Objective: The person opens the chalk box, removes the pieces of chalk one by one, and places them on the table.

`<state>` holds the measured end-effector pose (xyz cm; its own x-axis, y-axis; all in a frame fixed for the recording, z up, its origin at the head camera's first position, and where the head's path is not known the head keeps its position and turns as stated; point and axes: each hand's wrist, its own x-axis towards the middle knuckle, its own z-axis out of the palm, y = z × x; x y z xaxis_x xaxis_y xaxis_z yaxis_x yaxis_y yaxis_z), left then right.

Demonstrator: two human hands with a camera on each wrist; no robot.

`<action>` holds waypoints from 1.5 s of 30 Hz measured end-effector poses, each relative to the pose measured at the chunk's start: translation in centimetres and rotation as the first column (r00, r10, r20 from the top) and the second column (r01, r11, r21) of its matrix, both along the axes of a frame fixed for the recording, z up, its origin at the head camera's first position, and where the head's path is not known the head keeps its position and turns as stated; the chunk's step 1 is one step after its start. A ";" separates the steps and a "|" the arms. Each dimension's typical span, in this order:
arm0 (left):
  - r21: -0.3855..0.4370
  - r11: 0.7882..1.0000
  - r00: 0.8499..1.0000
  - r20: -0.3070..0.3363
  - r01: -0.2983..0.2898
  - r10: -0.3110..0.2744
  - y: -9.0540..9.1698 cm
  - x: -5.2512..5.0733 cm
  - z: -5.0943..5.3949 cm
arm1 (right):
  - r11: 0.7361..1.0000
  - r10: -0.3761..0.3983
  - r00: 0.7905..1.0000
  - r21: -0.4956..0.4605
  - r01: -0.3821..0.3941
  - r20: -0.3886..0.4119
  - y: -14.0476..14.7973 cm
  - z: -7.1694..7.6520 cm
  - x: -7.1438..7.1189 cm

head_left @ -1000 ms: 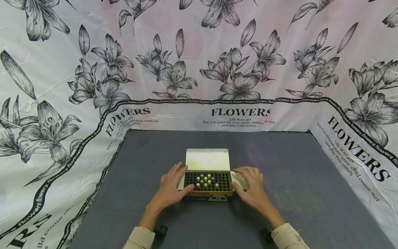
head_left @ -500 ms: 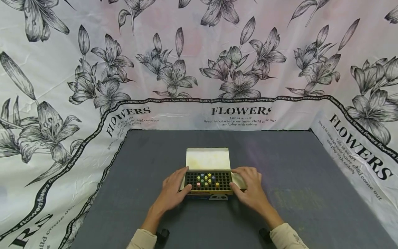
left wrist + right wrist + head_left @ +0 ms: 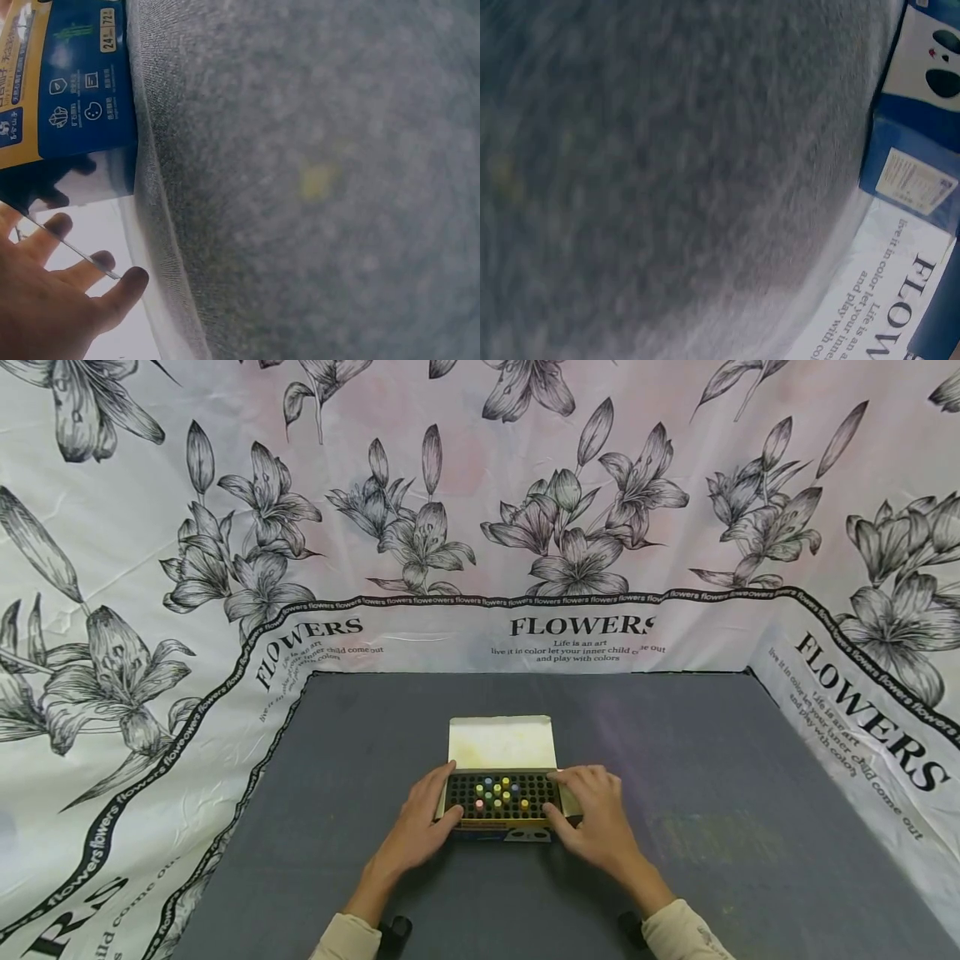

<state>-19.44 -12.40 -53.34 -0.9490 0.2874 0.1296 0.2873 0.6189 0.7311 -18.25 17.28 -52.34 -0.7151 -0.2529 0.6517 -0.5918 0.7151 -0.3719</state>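
An open cardboard box stands mid-table, its pale lid raised at the back. Inside, a black holder full of round holes carries several short coloured sticks that look like chalk. My left hand touches the box's left side, thumb at the front left corner. In the left wrist view, its spread fingers lie along the outside of the left side flap. My right hand presses the right side flap upright, fingertips over the right rim and thumb at the front corner.
The box rests on a grey cloth-covered table. A white flower-printed sheet hangs behind it and along both sides. A dark strap piece shows beneath each wrist.
My right hand has moved left, swinging the right flap from spread outward to upright. My left hand has shifted slightly inward, and the left flap stands closer to the box.
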 end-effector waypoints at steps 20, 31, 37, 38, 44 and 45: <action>0.048 0.998 0.999 0.032 0.028 -0.030 -0.1 0.0 -0.2 | 0.997 0.040 0.999 0.061 -0.042 0.035 -2.3 0.5 -0.4; 0.055 0.998 0.998 0.047 0.029 -0.031 -0.1 0.0 -0.1 | 0.994 0.059 0.974 0.081 -0.078 0.218 -2.3 2.2 -1.0; 0.057 0.998 0.998 0.053 0.038 -0.041 -0.2 0.0 0.0 | 0.993 0.061 0.954 0.081 -0.088 0.295 -2.4 2.6 -1.2; 0.056 0.998 0.998 0.054 0.039 -0.042 -0.2 -0.1 0.0 | 0.993 0.059 0.947 0.076 -0.088 0.316 -2.3 2.7 -1.2; 0.053 0.998 0.997 0.058 0.040 -0.043 -0.2 -0.1 0.1 | 0.993 0.059 0.902 0.069 -0.097 0.428 -2.3 3.2 -1.4; 0.053 0.998 0.997 0.060 0.041 -0.044 -0.2 -0.1 0.1 | 0.992 0.058 0.898 0.074 -0.100 0.437 -2.3 3.2 -1.4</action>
<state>-19.51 -12.58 -53.26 -0.9428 0.3217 0.0879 0.2665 0.5682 0.7785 -19.66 15.01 -49.12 -0.8963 -0.3639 0.2534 -0.4432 0.7165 -0.5387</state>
